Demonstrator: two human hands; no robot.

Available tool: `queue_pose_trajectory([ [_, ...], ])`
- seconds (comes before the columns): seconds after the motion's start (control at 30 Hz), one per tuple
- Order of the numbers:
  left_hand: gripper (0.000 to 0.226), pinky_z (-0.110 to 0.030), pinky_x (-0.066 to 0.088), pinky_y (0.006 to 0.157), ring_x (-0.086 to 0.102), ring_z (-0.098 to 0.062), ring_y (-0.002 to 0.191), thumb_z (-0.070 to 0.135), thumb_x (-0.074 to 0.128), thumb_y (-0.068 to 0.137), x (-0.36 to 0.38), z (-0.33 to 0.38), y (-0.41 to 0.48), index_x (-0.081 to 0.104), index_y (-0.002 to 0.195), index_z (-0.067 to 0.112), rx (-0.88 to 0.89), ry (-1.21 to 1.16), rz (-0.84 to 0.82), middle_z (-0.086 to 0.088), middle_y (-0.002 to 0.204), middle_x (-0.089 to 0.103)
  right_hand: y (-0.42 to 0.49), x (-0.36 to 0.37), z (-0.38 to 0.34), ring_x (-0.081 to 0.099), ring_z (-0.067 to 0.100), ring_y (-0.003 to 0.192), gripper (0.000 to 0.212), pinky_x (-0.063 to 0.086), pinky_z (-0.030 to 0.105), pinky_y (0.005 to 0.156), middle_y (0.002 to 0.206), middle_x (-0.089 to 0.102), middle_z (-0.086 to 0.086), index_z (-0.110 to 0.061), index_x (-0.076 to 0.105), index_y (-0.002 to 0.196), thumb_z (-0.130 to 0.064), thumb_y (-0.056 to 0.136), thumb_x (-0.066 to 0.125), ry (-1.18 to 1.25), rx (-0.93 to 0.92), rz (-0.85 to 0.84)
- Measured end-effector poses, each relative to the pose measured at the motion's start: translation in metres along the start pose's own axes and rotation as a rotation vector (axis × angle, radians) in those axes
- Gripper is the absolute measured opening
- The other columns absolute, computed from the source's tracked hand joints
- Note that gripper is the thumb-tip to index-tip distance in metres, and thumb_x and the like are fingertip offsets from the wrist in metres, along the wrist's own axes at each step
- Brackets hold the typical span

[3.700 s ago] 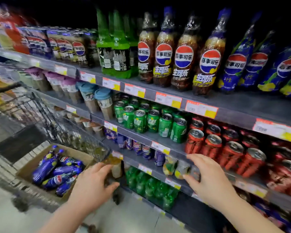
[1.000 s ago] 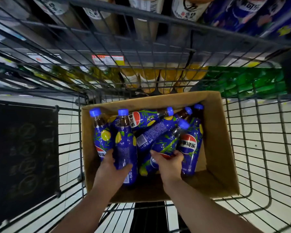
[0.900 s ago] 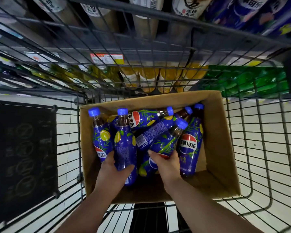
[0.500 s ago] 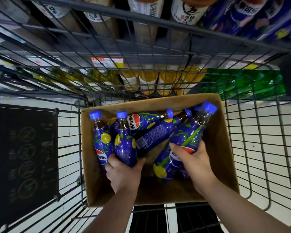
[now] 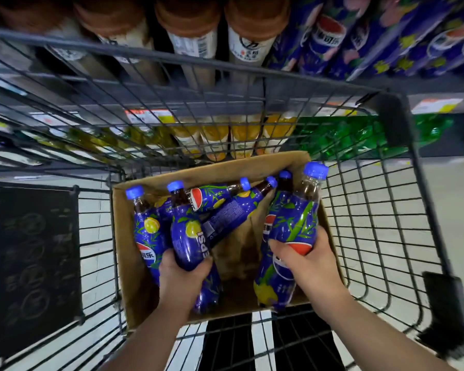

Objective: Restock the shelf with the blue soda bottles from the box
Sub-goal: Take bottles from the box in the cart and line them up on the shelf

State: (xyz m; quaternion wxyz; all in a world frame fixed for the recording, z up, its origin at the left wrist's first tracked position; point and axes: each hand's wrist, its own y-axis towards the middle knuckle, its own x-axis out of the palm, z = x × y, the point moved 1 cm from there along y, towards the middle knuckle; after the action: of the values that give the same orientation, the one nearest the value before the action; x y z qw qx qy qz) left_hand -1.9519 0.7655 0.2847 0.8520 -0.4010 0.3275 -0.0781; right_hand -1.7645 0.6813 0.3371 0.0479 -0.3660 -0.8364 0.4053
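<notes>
In the open brown cardboard box (image 5: 123, 263), set in a dark wire shopping cart (image 5: 391, 116), the left hand (image 5: 181, 277) wraps its fingers round the lower body of a blue-labelled plastic soda bottle (image 5: 186, 234) slanted among the others. The right hand (image 5: 312, 266) grips a second blue soda bottle (image 5: 296, 220) round its lower half, with the cap raised above the box's far right corner. More blue bottles (image 5: 227, 218) lie slanted in the box.

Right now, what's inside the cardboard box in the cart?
Six blue soda bottles, counting caps: the left hand grips one, the right hand another. Bare box floor shows between. Whatever lies under hands and bottles is covered.
</notes>
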Motion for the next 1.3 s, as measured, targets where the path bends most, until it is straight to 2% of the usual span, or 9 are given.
queue_pose_trajectory([
  [0.1,0.041,-0.042,0.052,0.084,0.064,-0.023,0.086,0.013,0.075,0.072,-0.018,0.019,-0.029,0.052,0.105,0.021,0.018,-0.166,-0.146,-0.004,0.096,0.067,-0.019,-0.010,-0.022,0.068,0.016,0.083,0.050,0.055,0.034,0.075,0.094,0.069,-0.001,-0.027,0.054,0.100,-0.021,0.060,0.083,-0.024,-0.041,0.025],
  [0.23,0.034,-0.035,0.053,0.074,0.064,-0.019,0.082,0.003,0.067,0.079,-0.045,0.056,-0.078,0.054,0.104,0.022,0.145,-0.329,-0.291,-0.004,0.097,0.067,-0.056,-0.029,-0.064,0.066,0.013,0.076,0.039,0.055,0.027,0.067,0.089,0.066,-0.001,-0.026,0.051,0.091,-0.015,0.067,0.079,-0.016,-0.103,0.045],
  [0.4,0.043,-0.028,0.057,0.066,0.068,-0.005,0.073,0.003,0.072,0.075,-0.067,0.100,-0.135,0.052,0.103,0.029,0.334,-0.405,-0.367,0.004,0.095,0.067,-0.105,-0.055,-0.108,0.068,0.020,0.079,0.041,0.056,0.035,0.073,0.091,0.068,0.006,-0.025,0.052,0.088,-0.021,0.061,0.083,-0.009,-0.176,0.051],
  [0.47,0.047,-0.029,0.055,0.062,0.066,0.001,0.068,0.021,0.078,0.060,-0.074,0.116,-0.157,0.051,0.094,0.037,0.416,-0.412,-0.380,0.007,0.095,0.067,-0.122,-0.067,-0.118,0.068,0.016,0.076,0.047,0.055,0.028,0.067,0.091,0.070,0.004,-0.024,0.055,0.092,-0.028,0.054,0.081,0.011,-0.206,0.073],
  [0.57,0.055,-0.038,0.053,0.071,0.067,-0.010,0.079,0.040,0.071,0.038,-0.078,0.138,-0.189,0.053,0.090,0.041,0.506,-0.419,-0.404,0.005,0.097,0.068,-0.150,-0.088,-0.134,0.065,0.005,0.066,0.040,0.050,0.014,0.055,0.083,0.068,-0.004,-0.023,0.057,0.095,-0.022,0.064,0.081,0.031,-0.243,0.119],
  [0.77,0.064,-0.045,0.052,0.082,0.065,-0.021,0.089,0.036,0.073,0.038,-0.062,0.170,-0.253,0.051,0.098,0.038,0.685,-0.401,-0.510,0.003,0.101,0.069,-0.207,-0.158,-0.142,0.068,0.018,0.081,0.045,0.055,0.039,0.082,0.088,0.069,-0.002,-0.028,0.055,0.090,-0.032,0.054,0.081,0.060,-0.249,0.236],
  [0.93,0.061,-0.021,0.055,0.059,0.067,0.003,0.068,0.018,0.073,0.045,-0.022,0.186,-0.313,0.050,0.098,0.037,0.740,-0.419,-0.683,0.025,0.079,0.071,-0.244,-0.230,-0.133,0.070,0.022,0.080,0.058,0.057,0.041,0.079,0.090,0.072,0.004,-0.025,0.057,0.095,-0.037,0.042,0.076,0.109,-0.283,0.322],
  [1.13,0.051,-0.023,0.055,0.060,0.067,0.001,0.068,0.014,0.067,0.052,0.048,0.190,-0.400,0.051,0.096,0.034,0.816,-0.372,-0.782,0.023,0.078,0.072,-0.279,-0.331,-0.112,0.068,0.018,0.070,0.042,0.054,0.029,0.062,0.083,0.072,0.004,-0.022,0.058,0.088,-0.025,0.052,0.078,0.199,-0.371,0.404],
  [1.3,0.059,-0.027,0.053,0.061,0.068,-0.001,0.067,0.023,0.075,0.042,0.123,0.181,-0.481,0.054,0.096,0.035,0.844,-0.366,-0.809,0.015,0.080,0.073,-0.298,-0.437,-0.086,0.070,0.019,0.077,0.056,0.057,0.035,0.073,0.087,0.072,0.002,-0.023,0.058,0.094,-0.036,0.042,0.075,0.229,-0.394,0.463],
])
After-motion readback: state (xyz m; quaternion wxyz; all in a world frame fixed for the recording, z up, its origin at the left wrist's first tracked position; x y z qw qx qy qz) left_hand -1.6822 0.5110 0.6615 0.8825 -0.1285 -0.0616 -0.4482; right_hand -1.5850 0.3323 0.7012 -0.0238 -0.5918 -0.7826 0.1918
